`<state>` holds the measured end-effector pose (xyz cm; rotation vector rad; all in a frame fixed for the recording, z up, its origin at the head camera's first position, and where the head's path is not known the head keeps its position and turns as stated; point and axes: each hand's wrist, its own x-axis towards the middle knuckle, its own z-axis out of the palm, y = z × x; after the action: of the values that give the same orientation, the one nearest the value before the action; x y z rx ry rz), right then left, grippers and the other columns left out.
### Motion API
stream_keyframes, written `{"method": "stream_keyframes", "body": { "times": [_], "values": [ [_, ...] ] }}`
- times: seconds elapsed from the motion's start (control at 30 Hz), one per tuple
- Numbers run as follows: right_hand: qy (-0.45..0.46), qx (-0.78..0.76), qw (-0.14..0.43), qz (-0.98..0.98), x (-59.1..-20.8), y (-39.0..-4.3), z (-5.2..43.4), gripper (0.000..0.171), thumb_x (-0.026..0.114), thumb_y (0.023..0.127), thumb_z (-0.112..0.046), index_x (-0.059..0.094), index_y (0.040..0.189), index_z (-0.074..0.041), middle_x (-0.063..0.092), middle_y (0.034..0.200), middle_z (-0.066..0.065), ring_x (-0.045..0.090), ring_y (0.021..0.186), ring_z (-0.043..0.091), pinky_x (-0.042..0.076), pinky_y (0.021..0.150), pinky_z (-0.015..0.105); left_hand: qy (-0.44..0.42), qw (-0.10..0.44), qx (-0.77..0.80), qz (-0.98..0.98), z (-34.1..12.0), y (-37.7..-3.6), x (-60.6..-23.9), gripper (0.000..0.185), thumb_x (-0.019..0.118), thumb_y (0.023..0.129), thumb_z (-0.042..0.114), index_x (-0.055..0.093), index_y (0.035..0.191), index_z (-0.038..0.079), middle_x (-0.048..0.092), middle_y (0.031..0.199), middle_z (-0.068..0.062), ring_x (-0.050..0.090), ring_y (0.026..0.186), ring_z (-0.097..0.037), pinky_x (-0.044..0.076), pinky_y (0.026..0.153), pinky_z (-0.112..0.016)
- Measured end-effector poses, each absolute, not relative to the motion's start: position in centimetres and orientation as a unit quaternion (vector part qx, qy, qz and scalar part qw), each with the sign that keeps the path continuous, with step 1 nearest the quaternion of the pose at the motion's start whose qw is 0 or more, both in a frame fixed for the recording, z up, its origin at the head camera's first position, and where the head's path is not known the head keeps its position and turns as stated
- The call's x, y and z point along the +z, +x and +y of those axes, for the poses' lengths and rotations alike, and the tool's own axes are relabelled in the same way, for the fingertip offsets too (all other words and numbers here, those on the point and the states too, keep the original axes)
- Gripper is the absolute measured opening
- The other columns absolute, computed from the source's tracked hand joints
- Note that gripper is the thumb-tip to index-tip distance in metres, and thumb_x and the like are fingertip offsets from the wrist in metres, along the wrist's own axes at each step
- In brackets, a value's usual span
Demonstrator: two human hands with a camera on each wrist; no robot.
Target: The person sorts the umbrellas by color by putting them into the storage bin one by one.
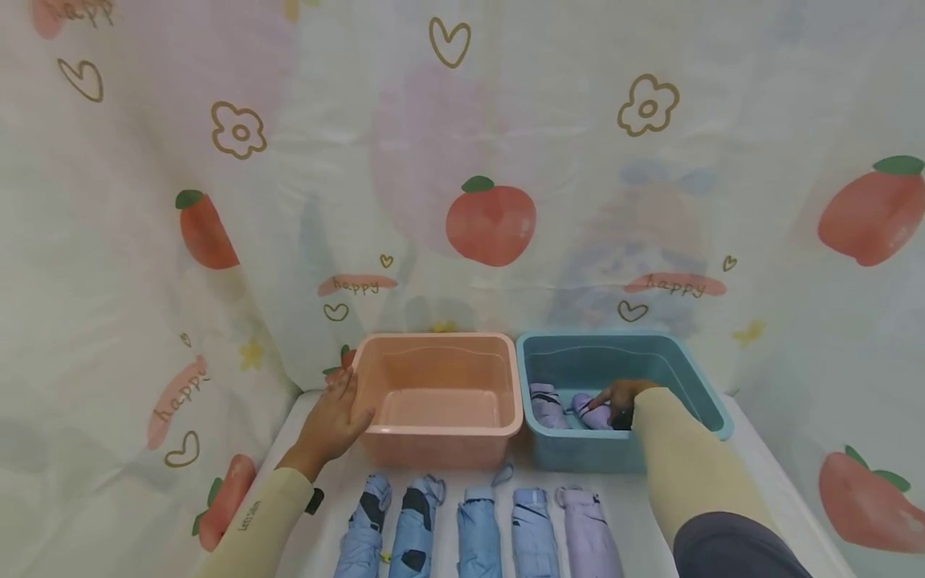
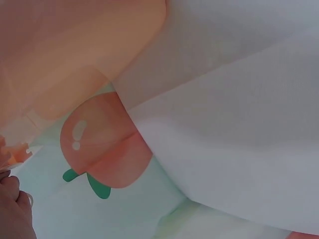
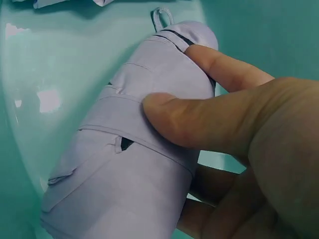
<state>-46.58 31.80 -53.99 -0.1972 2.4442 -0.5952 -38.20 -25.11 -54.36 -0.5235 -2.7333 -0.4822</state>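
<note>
While a folded lilac umbrella (image 3: 129, 149) is gripped by the right hand (image 1: 620, 399) inside the blue bin (image 1: 694, 377), the pink bin (image 1: 441, 341) is touched by the flat left hand (image 1: 334, 417). One umbrella (image 1: 547, 404) is already stored beside it; five umbrellas (image 1: 477, 530) are left nearer.

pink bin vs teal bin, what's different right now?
The pink bin holds nothing visible; the teal bin holds two folded lilac umbrellas. The left hand rests on the pink bin's outer side wall; the right hand reaches into the teal bin and grips one lilac umbrella. Both look alike in shape and size, side by side.
</note>
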Motion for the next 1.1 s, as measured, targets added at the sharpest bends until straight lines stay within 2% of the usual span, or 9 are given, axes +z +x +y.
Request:
{"method": "stream_keyframes", "body": {
  "times": [0.07,0.17,0.23,0.3,0.4,0.5,0.7,0.83,1.1],
  "values": [
    [-0.08,-0.22,0.315,0.92,-54.1,-46.6,31.8,0.049,0.065,0.08,0.006,0.067,0.126,-0.01,0.055,0.117,0.019,0.044,0.092,0.028,0.042,0.07,0.035,-0.182,0.156,-0.169,-0.956,-25.1,-38.2,-54.4,0.076,0.054,0.096,0.04,0.032,0.145,-0.013,0.03,0.152,-0.025,0.026,0.141,-0.039,0.025,0.11,-0.056],
    [-0.103,-0.2,0.324,0.919,-54.1,-46.7,32.0,0.054,0.067,0.083,-0.003,0.056,0.136,-0.002,0.053,0.129,0.027,0.05,0.109,0.038,0.045,0.088,0.044,-0.18,0.151,-0.168,-0.957,-25.1,-38.2,-54.4,0.076,0.053,0.096,0.042,0.031,0.145,-0.012,0.029,0.153,-0.024,0.025,0.142,-0.038,0.025,0.11,-0.055],
    [-0.096,-0.196,0.344,0.913,-53.9,-46.7,32.1,0.064,0.069,0.086,-0.012,0.043,0.144,0.002,0.044,0.137,0.033,0.041,0.125,0.049,0.036,0.101,0.056,-0.179,0.146,-0.168,-0.958,-25.0,-38.2,-54.3,0.078,0.052,0.096,0.043,0.03,0.146,-0.012,0.028,0.154,-0.024,0.024,0.142,-0.038,0.024,0.111,-0.055],
    [-0.097,-0.188,0.36,0.909,-53.7,-46.8,32.2,0.074,0.068,0.09,-0.024,0.032,0.148,0.005,0.03,0.147,0.035,0.021,0.136,0.054,0.022,0.107,0.063,-0.178,0.142,-0.167,-0.959,-24.9,-38.2,-54.3,0.078,0.051,0.096,0.045,0.029,0.146,-0.011,0.027,0.154,-0.023,0.024,0.142,-0.037,0.024,0.111,-0.054],
    [-0.07,-0.203,0.394,0.894,-53.4,-46.7,31.9,0.079,0.064,0.093,-0.031,0.022,0.152,0.002,0.017,0.152,0.036,0.009,0.139,0.054,0.014,0.109,0.065,-0.178,0.142,-0.164,-0.96,-24.9,-38.3,-54.3,0.078,0.052,0.096,0.044,0.029,0.147,-0.012,0.027,0.154,-0.023,0.024,0.142,-0.037,0.024,0.111,-0.054],
    [-0.075,-0.208,0.411,0.884,-53.3,-46.4,31.3,0.08,0.061,0.095,-0.031,0.018,0.152,0.005,0.011,0.152,0.037,0.005,0.139,0.054,0.012,0.109,0.065,-0.176,0.142,-0.163,-0.96,-24.9,-38.3,-54.3,0.077,0.053,0.096,0.042,0.029,0.147,-0.011,0.027,0.154,-0.023,0.024,0.142,-0.037,0.024,0.111,-0.053],
    [-0.059,-0.231,0.411,0.88,-53.2,-46.2,29.7,0.086,0.065,0.092,-0.03,0.014,0.153,0.003,0.008,0.153,0.036,0.003,0.14,0.052,0.016,0.11,0.062,-0.168,0.138,-0.166,-0.962,-24.9,-38.0,-54.2,0.076,0.054,0.096,0.04,0.028,0.147,-0.012,0.027,0.154,-0.023,0.024,0.142,-0.037,0.022,0.112,-0.053],
    [-0.065,-0.249,0.414,0.873,-53.2,-46.3,28.5,0.084,0.063,0.093,-0.026,0.012,0.153,0.004,0.004,0.154,0.035,0.001,0.141,0.05,0.014,0.111,0.061,-0.165,0.145,-0.17,-0.961,-24.8,-37.8,-54.0,0.076,0.055,0.095,0.039,0.029,0.146,-0.012,0.028,0.153,-0.024,0.025,0.142,-0.038,0.023,0.112,-0.053],
    [-0.057,-0.244,0.407,0.878,-53.1,-46.8,26.7,0.077,0.061,0.095,-0.024,0.017,0.154,0.001,0.021,0.151,0.034,0.017,0.14,0.049,0.019,0.11,0.06,-0.169,0.158,-0.172,-0.957,-24.7,-38.2,-54.3,0.075,0.057,0.095,0.037,0.032,0.145,-0.012,0.03,0.152,-0.024,0.027,0.141,-0.039,0.025,0.11,-0.054]
  ]
}}
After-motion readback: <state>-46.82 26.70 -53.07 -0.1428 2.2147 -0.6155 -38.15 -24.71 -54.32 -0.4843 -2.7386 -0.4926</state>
